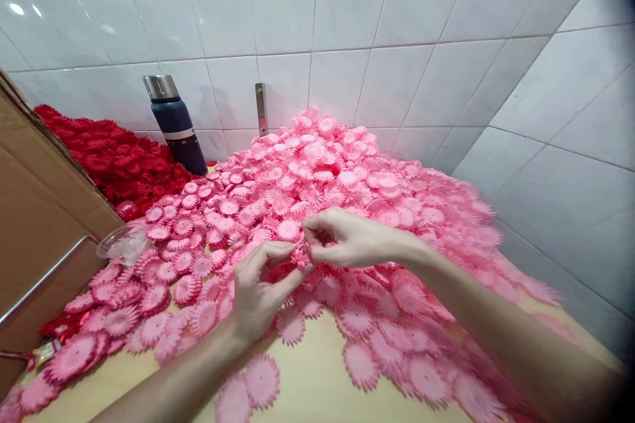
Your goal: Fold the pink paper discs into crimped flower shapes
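Note:
A large heap of pink fabric flower petals [327, 178] covers the wooden table [307, 396] up to the tiled wall. My left hand [260, 291] and my right hand [342, 238] meet above the heap's front. Together their fingertips pinch one small pink petal piece [300, 256]. Most of that piece is hidden by the fingers.
A heap of red petals [114, 158] lies at the back left, next to a dark blue flask with a steel cap [174, 122]. A cardboard box [40, 211] stands at the left, a clear plastic cup [122, 244] beside it. White tiled walls close the back and right.

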The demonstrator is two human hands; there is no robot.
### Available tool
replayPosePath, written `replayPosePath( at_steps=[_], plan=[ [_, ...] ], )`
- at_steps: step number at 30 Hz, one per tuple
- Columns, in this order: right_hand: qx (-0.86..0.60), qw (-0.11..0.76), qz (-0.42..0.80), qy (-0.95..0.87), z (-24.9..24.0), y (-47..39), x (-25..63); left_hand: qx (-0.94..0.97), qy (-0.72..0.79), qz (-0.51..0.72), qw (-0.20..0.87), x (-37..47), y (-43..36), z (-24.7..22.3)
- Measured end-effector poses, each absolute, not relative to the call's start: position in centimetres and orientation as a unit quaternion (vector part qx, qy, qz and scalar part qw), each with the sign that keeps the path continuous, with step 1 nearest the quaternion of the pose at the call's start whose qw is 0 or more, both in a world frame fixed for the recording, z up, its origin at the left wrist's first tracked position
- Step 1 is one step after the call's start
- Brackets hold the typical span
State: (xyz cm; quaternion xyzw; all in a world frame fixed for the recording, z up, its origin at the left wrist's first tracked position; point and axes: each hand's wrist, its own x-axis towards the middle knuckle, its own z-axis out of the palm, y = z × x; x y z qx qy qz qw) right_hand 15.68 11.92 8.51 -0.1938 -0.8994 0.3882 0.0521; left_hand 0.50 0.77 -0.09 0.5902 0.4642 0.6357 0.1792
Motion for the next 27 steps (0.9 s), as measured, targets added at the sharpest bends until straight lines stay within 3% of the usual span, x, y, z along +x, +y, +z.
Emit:
replayPosePath(
  at_steps=[7,13,15,27],
  plan=[
    [-0.188,0.087,0.433,-0.877,8.9,12.1,16.0,0.47,0.51,0.688,0.216,0.0,1.8,0.1],
    [-0.266,0.132,0.23,-0.927,9.2,12.8,16.8,0.476,0.476,0.689,0.27,0.3,1.7,0.0],
    [-0.265,0.16,0.215,-0.926,9.2,12.9,16.8,0.488,0.475,0.679,0.276,0.3,1.6,-0.1],
    [-0.178,0.12,0.454,-0.865,9.5,11.8,16.1,0.503,0.488,0.661,0.269,0.2,1.4,-0.3]
  ],
)
